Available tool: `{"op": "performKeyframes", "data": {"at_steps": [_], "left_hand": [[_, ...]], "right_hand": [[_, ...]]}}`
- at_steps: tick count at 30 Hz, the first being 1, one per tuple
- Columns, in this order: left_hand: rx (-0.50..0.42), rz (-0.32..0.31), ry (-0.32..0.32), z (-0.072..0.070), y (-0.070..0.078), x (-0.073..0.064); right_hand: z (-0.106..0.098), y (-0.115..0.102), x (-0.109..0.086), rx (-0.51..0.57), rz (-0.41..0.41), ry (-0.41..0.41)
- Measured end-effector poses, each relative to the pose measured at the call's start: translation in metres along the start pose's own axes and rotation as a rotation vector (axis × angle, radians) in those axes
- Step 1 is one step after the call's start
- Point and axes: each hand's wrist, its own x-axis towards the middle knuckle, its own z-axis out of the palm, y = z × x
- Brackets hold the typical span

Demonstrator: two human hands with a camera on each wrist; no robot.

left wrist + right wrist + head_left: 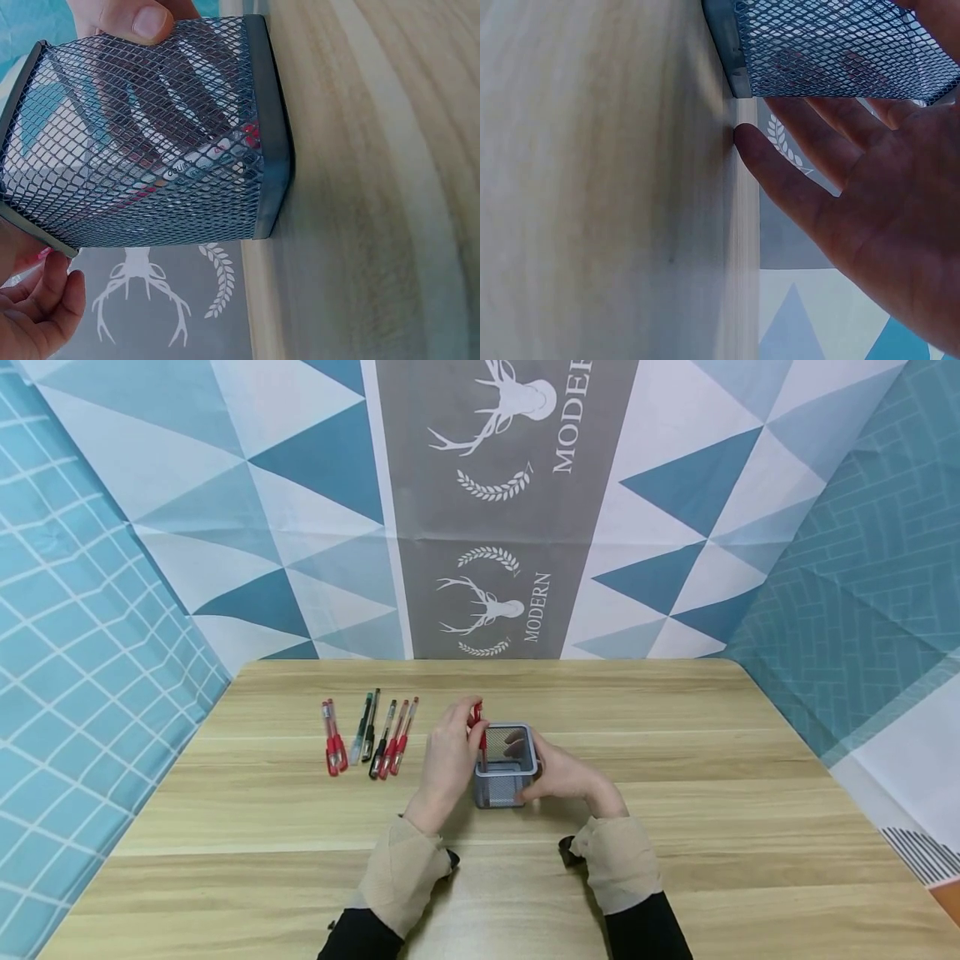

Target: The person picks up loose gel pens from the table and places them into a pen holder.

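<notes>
A grey metal mesh pen holder (501,792) stands upright on the wooden table. My left hand (446,762) pinches a red pen (482,742) near its top, over the holder's left side. Through the mesh in the left wrist view, the pen's white-labelled barrel (196,161) slants down inside the holder, with its red lower end near the base. My right hand (567,773) steadies the holder from the right, thumb at the near face and fingers round the far side. In the right wrist view, the little finger of that hand (907,202) extends close to the table.
Left of the holder, several pens lie in a loose row: a pair of red ones (334,739), dark ones (369,727) and more red ones (399,739). The wooden table (697,760) meets a patterned cloth backdrop (517,593) at its far edge.
</notes>
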Motion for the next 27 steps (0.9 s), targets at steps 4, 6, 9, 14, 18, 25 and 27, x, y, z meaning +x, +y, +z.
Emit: {"op": "performKeyframes", "data": {"at_steps": [4, 6, 9, 14, 18, 25, 27], "left_hand": [[0.026, -0.010, -0.024, -0.001, 0.001, 0.000], [0.041, -0.016, -0.037, -0.001, 0.001, 0.000], [0.053, -0.028, -0.055, -0.001, 0.002, 0.000], [0.057, -0.052, -0.074, -0.001, 0.003, 0.000], [0.051, -0.085, -0.095, -0.002, 0.004, 0.000], [0.051, -0.150, -0.071, -0.008, -0.009, 0.005], [0.104, -0.171, -0.054, -0.013, -0.016, 0.006]], "right_hand": [[0.000, 0.000, 0.000, -0.009, 0.004, 0.005], [0.000, 0.001, 0.001, -0.012, 0.008, 0.007], [0.000, 0.000, 0.001, -0.014, 0.017, 0.006], [0.001, -0.002, 0.000, -0.023, 0.028, 0.004], [0.001, -0.002, -0.001, -0.021, 0.025, 0.002], [0.000, -0.003, 0.000, -0.023, 0.023, -0.002], [0.000, -0.003, 0.000, -0.031, 0.017, -0.006]]}}
